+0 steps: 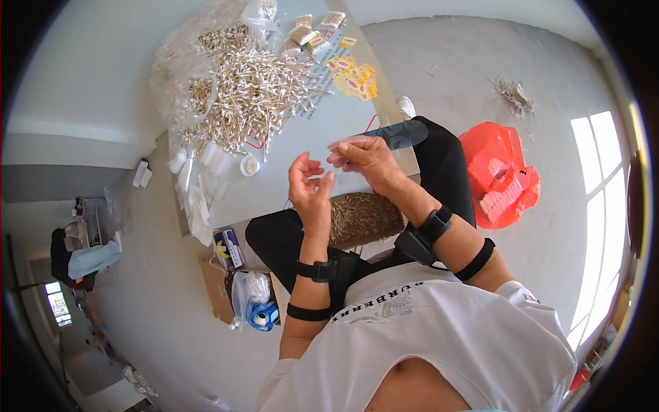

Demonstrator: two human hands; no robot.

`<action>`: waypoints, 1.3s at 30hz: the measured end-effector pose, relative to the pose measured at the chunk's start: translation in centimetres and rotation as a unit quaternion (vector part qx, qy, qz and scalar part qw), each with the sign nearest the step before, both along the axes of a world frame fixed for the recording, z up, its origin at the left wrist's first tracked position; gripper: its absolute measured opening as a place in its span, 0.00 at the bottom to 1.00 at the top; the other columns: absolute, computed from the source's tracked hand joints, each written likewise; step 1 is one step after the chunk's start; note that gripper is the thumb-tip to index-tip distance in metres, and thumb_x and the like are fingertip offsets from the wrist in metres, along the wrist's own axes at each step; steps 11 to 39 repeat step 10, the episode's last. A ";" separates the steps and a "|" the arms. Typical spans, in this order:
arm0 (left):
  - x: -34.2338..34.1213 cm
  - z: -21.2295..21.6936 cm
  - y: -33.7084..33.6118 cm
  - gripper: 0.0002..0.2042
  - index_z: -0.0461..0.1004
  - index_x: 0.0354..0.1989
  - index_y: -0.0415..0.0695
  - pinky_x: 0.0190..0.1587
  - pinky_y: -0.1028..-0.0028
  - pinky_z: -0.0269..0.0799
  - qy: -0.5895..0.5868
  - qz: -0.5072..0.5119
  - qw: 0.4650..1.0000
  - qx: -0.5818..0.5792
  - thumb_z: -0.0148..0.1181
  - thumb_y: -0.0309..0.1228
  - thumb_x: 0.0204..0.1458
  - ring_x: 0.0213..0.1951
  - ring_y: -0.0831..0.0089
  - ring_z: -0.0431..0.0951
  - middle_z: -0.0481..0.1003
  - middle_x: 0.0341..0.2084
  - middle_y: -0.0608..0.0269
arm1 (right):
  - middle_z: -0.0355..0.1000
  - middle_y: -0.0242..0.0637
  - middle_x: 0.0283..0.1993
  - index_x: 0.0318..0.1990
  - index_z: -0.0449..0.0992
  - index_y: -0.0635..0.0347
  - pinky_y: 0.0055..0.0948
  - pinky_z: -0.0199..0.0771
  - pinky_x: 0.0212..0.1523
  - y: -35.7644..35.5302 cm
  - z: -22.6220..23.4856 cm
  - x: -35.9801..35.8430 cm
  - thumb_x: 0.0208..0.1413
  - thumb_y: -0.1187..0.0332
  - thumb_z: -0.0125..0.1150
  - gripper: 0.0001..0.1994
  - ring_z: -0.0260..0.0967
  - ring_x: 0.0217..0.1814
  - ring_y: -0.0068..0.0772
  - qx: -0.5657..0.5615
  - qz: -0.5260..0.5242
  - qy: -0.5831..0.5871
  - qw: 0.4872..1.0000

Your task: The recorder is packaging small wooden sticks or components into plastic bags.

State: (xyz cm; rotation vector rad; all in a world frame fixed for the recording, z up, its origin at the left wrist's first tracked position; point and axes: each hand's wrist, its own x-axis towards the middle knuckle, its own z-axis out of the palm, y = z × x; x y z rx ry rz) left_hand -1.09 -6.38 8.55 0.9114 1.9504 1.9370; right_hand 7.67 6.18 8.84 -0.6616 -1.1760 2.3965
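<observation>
Above the near edge of the table [288, 130], my right hand [371, 161] pinches a thin, clear piece of plastic film [345, 143], perhaps a small bag. My left hand [311, 192] is raised just to its left, fingers parted and loosely curled, with nothing visible in them. Beyond both hands lies a large heap of cotton swabs [250, 93], spilling from a clear plastic bag [180, 75]. Small yellow cards [355, 80] are scattered at the far right, near several packed bundles of swabs [302, 34]. A small round tub [249, 165] stands left of my left hand.
Below my hands, a cardboard box [360, 240] of loose swabs sits between my legs. A red plastic bag [498, 199] with pale packs is on the floor at right. At left stands an open carton [216, 292] with bags. Another person [93, 257] is far left.
</observation>
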 end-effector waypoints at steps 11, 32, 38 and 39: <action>1.3 4.3 3.9 0.03 0.72 0.26 0.39 0.29 0.61 0.69 0.275 -0.148 0.934 -0.175 0.61 0.21 0.47 0.26 0.54 0.75 0.70 0.21 0.55 | 0.76 0.37 0.23 0.30 0.80 0.67 0.21 0.72 0.30 3.1 -1.1 4.2 0.49 0.70 0.66 0.07 0.73 0.25 0.24 0.246 0.086 -0.117 0.958; 1.3 4.3 3.9 0.03 0.72 0.26 0.39 0.29 0.61 0.69 0.275 -0.148 0.934 -0.175 0.61 0.21 0.47 0.26 0.54 0.75 0.70 0.21 0.55 | 0.76 0.37 0.23 0.30 0.80 0.67 0.21 0.72 0.30 3.1 -1.1 4.2 0.49 0.70 0.66 0.07 0.73 0.25 0.24 0.246 0.086 -0.117 0.958; 1.3 4.3 3.9 0.03 0.72 0.26 0.39 0.29 0.61 0.69 0.275 -0.148 0.934 -0.175 0.61 0.21 0.47 0.26 0.54 0.75 0.70 0.21 0.55 | 0.76 0.37 0.23 0.30 0.80 0.67 0.21 0.72 0.30 3.1 -1.1 4.2 0.49 0.70 0.66 0.07 0.73 0.25 0.24 0.246 0.086 -0.117 0.958; 1.3 4.3 3.9 0.03 0.72 0.26 0.39 0.29 0.61 0.69 0.275 -0.148 0.934 -0.175 0.61 0.21 0.47 0.26 0.54 0.75 0.70 0.21 0.55 | 0.76 0.37 0.23 0.30 0.80 0.67 0.21 0.72 0.30 3.1 -1.1 4.2 0.49 0.70 0.66 0.07 0.73 0.25 0.24 0.246 0.086 -0.117 0.958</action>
